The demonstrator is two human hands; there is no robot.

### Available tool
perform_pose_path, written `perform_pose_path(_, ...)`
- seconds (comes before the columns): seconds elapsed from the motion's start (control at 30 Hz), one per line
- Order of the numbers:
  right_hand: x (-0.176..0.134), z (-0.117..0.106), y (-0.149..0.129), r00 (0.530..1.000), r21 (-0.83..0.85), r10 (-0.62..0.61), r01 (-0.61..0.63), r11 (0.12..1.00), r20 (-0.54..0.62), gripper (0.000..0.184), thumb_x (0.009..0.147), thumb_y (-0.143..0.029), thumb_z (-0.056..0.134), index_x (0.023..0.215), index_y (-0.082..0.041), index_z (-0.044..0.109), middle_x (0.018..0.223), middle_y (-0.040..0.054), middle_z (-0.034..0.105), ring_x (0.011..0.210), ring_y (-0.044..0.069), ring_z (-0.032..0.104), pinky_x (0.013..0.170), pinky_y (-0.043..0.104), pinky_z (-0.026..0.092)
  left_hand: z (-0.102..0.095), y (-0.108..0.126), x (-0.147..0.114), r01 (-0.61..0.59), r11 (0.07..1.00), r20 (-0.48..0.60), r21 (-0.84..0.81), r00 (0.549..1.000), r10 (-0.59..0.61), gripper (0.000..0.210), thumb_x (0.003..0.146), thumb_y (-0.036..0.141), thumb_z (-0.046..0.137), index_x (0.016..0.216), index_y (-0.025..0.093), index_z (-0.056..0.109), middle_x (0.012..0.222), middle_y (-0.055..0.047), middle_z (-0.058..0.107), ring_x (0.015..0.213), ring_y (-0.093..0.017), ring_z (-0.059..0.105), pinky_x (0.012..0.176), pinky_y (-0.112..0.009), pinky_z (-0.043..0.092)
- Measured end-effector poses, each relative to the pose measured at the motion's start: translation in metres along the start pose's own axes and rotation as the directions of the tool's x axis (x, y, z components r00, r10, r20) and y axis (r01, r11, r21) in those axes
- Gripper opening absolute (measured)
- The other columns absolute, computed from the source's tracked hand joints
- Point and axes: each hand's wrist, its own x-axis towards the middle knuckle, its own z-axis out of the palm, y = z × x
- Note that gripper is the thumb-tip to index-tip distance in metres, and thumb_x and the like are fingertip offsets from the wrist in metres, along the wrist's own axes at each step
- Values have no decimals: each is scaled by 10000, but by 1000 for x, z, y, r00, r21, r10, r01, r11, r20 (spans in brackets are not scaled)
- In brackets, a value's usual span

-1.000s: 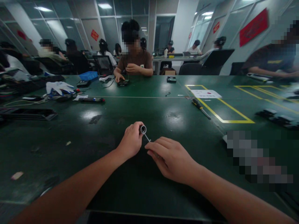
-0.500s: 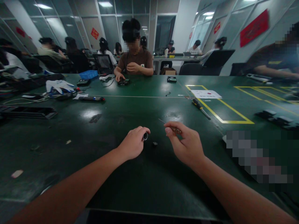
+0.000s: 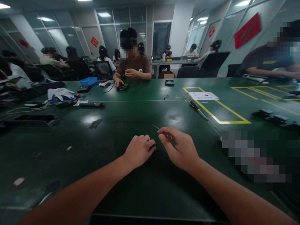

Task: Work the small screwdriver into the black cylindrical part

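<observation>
Hands were apart, close together over the green table [image 3: 112, 126]. Right hand [image 3: 181, 147] had thumb and fingers closed around the handle of a thin-shafted tool [image 3: 170, 136]; shaft stuck out past the fingertips, pointing forward and left, touching nothing visible. Left hand [image 3: 139, 151] was palm down, fingers curled at a small dark part [image 3: 153, 146] just left of the right hand. Part was mostly covered, so couldn't tell if it was gripped or only touched. Screwdriver [image 3: 194, 106] with black-and-yellow handle lay farther out on the right, alongside the yellow tape outline [image 3: 234, 122]. White gloves [image 3: 60, 94] sat far left, near a blue tray [image 3: 89, 81].
</observation>
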Motion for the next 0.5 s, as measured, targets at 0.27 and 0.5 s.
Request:
perform_pose_path(0.27, -1, -2, 0, 999, 19, -19, 18, 1000, 39, 141, 976, -198, 555, 1058, -196, 670, 870, 25, 729, 741, 159, 674, 692, 273, 485, -7, -11, -3, 79, 970, -124, -228, 986, -110, 275, 1032, 301, 409, 1103, 230, 664, 992, -40, 678, 900, -208, 632, 760, -344, 467)
perform_pose_path(0.5, 0, -3, 1, 998, 32, 5, -7, 999, 56, 141, 990, -212, 544, 1060, -201, 666, 848, 15, 715, 740, 154, 664, 693, 276, 477, -31, -75, -4, 247, 660, -260, -709, 779, -571, 257, 970, 347, 461, 1055, 207, 659, 895, -27, 653, 809, -179, 601, 728, -308, 470)
